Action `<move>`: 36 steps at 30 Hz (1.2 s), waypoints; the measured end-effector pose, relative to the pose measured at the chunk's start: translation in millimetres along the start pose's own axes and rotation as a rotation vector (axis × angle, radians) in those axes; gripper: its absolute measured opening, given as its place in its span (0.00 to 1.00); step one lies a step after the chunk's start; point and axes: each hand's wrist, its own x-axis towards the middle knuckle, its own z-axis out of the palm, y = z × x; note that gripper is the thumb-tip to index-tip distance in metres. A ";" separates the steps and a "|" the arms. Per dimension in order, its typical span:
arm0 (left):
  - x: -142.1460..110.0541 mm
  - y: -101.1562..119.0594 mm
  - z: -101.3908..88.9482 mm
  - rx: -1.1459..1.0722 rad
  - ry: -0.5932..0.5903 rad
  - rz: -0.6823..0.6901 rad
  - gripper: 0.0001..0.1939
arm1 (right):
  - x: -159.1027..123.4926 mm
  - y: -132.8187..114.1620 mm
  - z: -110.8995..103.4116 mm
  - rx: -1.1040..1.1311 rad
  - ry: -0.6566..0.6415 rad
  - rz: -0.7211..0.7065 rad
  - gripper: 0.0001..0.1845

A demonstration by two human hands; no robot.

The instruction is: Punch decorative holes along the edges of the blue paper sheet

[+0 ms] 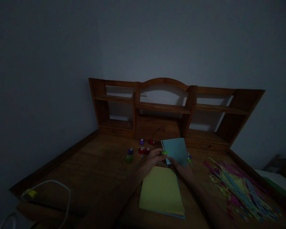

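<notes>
Open desk [97, 171] at left, blue sheet [176, 148] ahead and colored strips [238, 187] at right as obstacles

"Is the green toy [164, 153] hidden?"
"Partly, by the left hand [154, 157]; its details are too small to tell."
"And the white cable [69, 193]?"
"Cut off by the bottom edge."

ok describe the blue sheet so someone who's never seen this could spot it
Start at the wooden shelf, then come down from its middle section, slightly right, to the person's right hand. The blue sheet is held there, just beyond the yellow stack. Its pale blue face and the dark holes along its left edge set it apart.
</notes>
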 end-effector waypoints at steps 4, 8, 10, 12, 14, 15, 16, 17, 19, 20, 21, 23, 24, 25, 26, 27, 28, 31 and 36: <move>-1.2 -0.9 1.5 0.007 0.053 0.014 0.20 | -2.6 -5.0 -0.1 -0.023 0.005 0.008 0.25; -4.1 -3.8 1.9 -0.005 0.115 -0.020 0.20 | -3.1 -5.7 1.5 -0.017 0.022 0.007 0.25; -4.5 -7.3 1.0 -0.011 0.201 -0.041 0.22 | -4.1 -7.9 2.6 -0.002 0.019 0.006 0.26; -4.0 -11.2 -0.4 -0.013 0.260 -0.049 0.24 | -5.7 -11.8 3.5 -0.006 0.021 0.014 0.27; -2.9 -14.2 -1.6 -0.004 0.250 -0.052 0.23 | -7.1 -15.8 4.0 -0.003 0.037 0.008 0.28; -2.5 -15.0 -1.9 -0.002 0.236 -0.050 0.23 | -7.6 -17.2 4.1 0.003 0.046 -0.002 0.28; -2.2 -15.1 -2.0 -0.002 0.230 -0.048 0.23 | -7.8 -18.2 4.2 0.008 0.048 -0.016 0.29; -2.1 -14.6 -1.9 0.000 0.232 -0.047 0.23 | -7.7 -18.7 4.3 0.008 0.046 -0.026 0.29; -2.0 -12.3 -1.2 0.002 0.235 -0.048 0.23 | -7.0 -18.0 4.6 -0.004 0.037 -0.024 0.27; -1.9 -10.8 -0.8 0.003 0.224 -0.048 0.22 | -6.4 -16.8 5.0 -0.010 0.041 -0.016 0.27; -1.6 -9.3 -0.5 0.005 0.201 -0.047 0.21 | -5.5 -15.0 5.4 -0.014 0.052 -0.006 0.26; -0.5 -7.1 -0.4 0.005 0.139 -0.035 0.19 | -3.3 -10.1 6.0 -0.019 0.093 0.002 0.27; 0.4 -6.6 -0.7 0.005 0.117 -0.026 0.18 | -2.0 -7.1 5.9 -0.024 0.115 -0.004 0.28; 1.5 -6.6 -1.1 0.006 0.102 -0.020 0.18 | -0.7 -4.1 5.4 -0.033 0.130 -0.014 0.27; 2.7 -7.1 -1.5 0.007 0.090 -0.014 0.18 | 0.7 -1.2 4.6 -0.045 0.135 -0.027 0.26; 4.1 -8.0 -2.1 0.005 0.083 -0.011 0.18 | 1.9 1.2 3.6 -0.055 0.130 -0.042 0.24; 5.6 -9.2 -2.6 0.000 0.077 -0.009 0.19 | 3.1 3.0 2.5 -0.059 0.127 -0.053 0.23; 9.9 -14.1 -3.9 -0.017 0.067 0.020 0.21 | 5.0 3.8 0.4 -0.046 0.124 -0.067 0.23; 13.8 -20.5 -4.5 0.007 0.068 0.126 0.23 | 4.6 -0.9 1.3 0.033 0.128 -0.018 0.26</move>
